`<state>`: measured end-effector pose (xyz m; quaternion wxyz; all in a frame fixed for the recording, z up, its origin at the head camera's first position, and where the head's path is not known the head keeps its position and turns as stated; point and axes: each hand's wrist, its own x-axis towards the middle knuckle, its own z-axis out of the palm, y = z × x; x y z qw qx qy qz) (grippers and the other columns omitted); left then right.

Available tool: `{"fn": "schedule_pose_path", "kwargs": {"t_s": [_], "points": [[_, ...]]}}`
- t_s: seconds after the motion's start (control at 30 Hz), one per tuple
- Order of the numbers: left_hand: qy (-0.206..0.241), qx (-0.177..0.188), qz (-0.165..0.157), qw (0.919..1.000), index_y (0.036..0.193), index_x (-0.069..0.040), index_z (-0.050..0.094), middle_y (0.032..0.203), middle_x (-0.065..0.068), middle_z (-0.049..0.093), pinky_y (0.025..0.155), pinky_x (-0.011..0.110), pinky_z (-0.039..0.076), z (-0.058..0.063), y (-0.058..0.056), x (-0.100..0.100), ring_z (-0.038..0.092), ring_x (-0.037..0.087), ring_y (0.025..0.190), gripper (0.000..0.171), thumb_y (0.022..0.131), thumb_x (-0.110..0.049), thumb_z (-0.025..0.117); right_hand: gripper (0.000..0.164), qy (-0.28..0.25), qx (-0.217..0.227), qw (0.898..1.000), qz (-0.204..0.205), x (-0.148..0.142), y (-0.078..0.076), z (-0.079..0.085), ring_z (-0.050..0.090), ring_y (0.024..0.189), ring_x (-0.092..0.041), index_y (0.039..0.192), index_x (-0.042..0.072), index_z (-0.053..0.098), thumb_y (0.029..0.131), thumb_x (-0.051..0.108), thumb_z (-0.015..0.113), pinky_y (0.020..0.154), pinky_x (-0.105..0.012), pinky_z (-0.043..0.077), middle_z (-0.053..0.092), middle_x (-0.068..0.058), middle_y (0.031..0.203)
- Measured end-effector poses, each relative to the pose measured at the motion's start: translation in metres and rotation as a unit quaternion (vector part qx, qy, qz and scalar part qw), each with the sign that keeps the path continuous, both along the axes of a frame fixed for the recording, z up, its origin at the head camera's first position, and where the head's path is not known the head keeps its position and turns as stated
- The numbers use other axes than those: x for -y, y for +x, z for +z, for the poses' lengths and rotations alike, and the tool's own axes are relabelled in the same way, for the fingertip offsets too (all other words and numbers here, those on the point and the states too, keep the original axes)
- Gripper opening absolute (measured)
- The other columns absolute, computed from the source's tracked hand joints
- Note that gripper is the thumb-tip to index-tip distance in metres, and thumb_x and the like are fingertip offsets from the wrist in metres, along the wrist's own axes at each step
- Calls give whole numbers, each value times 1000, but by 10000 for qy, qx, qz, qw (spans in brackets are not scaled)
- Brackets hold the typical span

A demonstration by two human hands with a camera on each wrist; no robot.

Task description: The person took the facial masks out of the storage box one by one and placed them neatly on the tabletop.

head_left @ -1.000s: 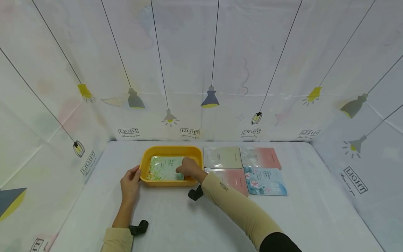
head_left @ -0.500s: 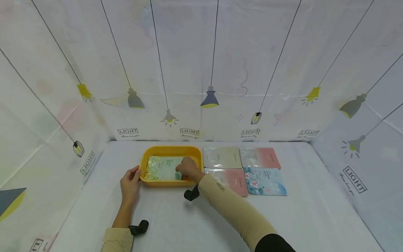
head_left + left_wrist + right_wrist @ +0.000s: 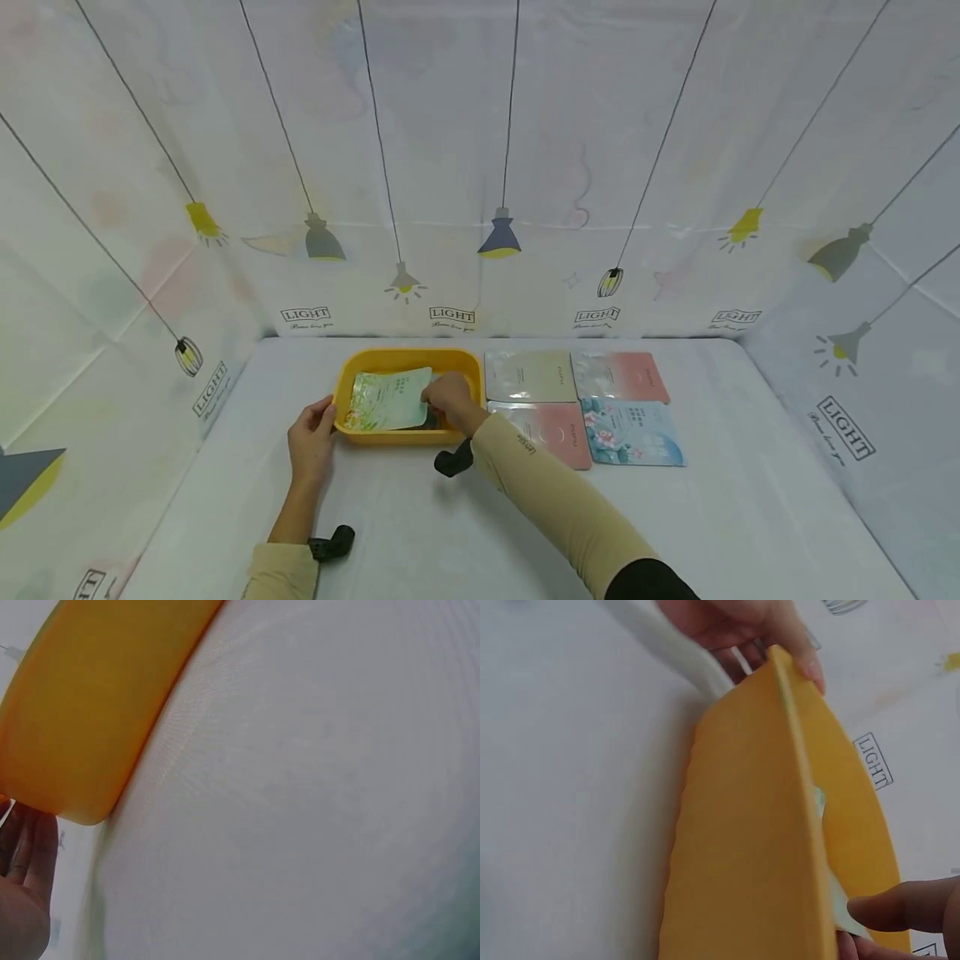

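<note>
A yellow plastic tray (image 3: 405, 438) sits near the table's back, its outer wall (image 3: 90, 712) filling the upper left of the left wrist view. Inside lies a pale green floral packet (image 3: 386, 402), like a sheet mask sachet, its right edge raised. My right hand (image 3: 454, 398) pinches that edge between thumb and fingers; the right wrist view shows the packet (image 3: 838, 896) partly behind the tray wall (image 3: 742, 810). My left hand (image 3: 311, 442) holds the tray's left end, thumb over the rim. Something dark shows under the packet's raised side; what it is I cannot tell.
Right of the tray lie several flat packets in two rows: a beige one (image 3: 528, 375), a pink-red one (image 3: 621, 377), a pink one (image 3: 551, 433) partly behind my right sleeve, and a blue floral one (image 3: 633, 432). A lamp-printed cloth (image 3: 555, 292) stands behind the white table (image 3: 420, 533).
The green packet has slid slightly left in the tray, and its right edge has come up in my right hand. My left hand stays on the tray.
</note>
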<state>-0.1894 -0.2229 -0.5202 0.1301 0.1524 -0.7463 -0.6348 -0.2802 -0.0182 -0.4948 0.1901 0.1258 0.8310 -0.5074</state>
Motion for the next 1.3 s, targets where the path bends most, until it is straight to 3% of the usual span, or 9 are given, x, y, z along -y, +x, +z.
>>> {"fn": "schedule_pose_path", "kwargs": {"t_s": [0.2, 0.37, 0.63, 0.83, 1.0, 1.13, 1.3], "points": [[40, 24, -20, 10000, 131, 6, 53, 135, 23, 56, 76, 5, 51, -4, -2, 2, 57, 25, 112, 37, 102, -16, 51, 12, -205, -383, 9985, 348, 1, 8, 4, 67, 69, -21, 97, 0, 67, 86, 6, 67, 68, -31, 61, 67, -9, 90], [84, -44, 57, 9999, 131, 3, 55, 134, 19, 58, 76, 5, 50, -23, -12, 8, 58, 17, 108, 39, 101, -22, 53, 20, -408, -291, 9987, 106, 5, 8, 6, 65, 63, -19, 106, 0, 64, 86, 3, 66, 62, -30, 61, 67, -12, 96], [2, -132, 97, 9999, 131, 1, 56, 133, 17, 59, 76, 3, 49, -35, -16, 11, 58, 12, 105, 41, 101, -28, 53, 19, -565, -234, 9981, -83, 6, 5, 4, 60, 53, -16, 104, -1, 66, 85, 2, 68, 54, -26, 58, 68, -11, 90], [-60, -189, 147, 9997, 130, 1, 57, 132, 17, 59, 75, 3, 50, -35, -16, 9, 58, 8, 102, 41, 101, -28, 53, 24, -768, -357, 9964, -6, 0, 3, 0, 63, 60, -18, 108, 0, 64, 84, 1, 68, 63, -33, 61, 67, -11, 93], [-16, -197, 137, 9997, 129, 1, 57, 131, 17, 60, 75, 4, 50, -34, -16, 8, 59, 10, 104, 41, 101, -28, 54, 26, -957, -457, 9944, -27, -8, 1, 2, 64, 68, -20, 110, 2, 63, 85, 3, 67, 61, -29, 60, 65, -12, 98], [-34, -169, 103, 9998, 130, 1, 56, 132, 17, 59, 76, 4, 50, -34, -16, 8, 58, 14, 107, 42, 101, -29, 53, 24, -1136, -565, 9919, -91, -14, 1, 5, 62, 64, -18, 107, 0, 64, 84, 1, 66, 59, -28, 60, 64, -12, 95], [-5, -186, 210, 9996, 129, 1, 57, 131, 17, 60, 75, 3, 50, -35, -17, 7, 58, 10, 104, 42, 101, -29, 53, 25, -1390, -657, 9881, -104, -22, 3, 14, 62, 61, -16, 108, -1, 65, 83, -1, 64, 68, -37, 62, 65, -13, 94]]}}
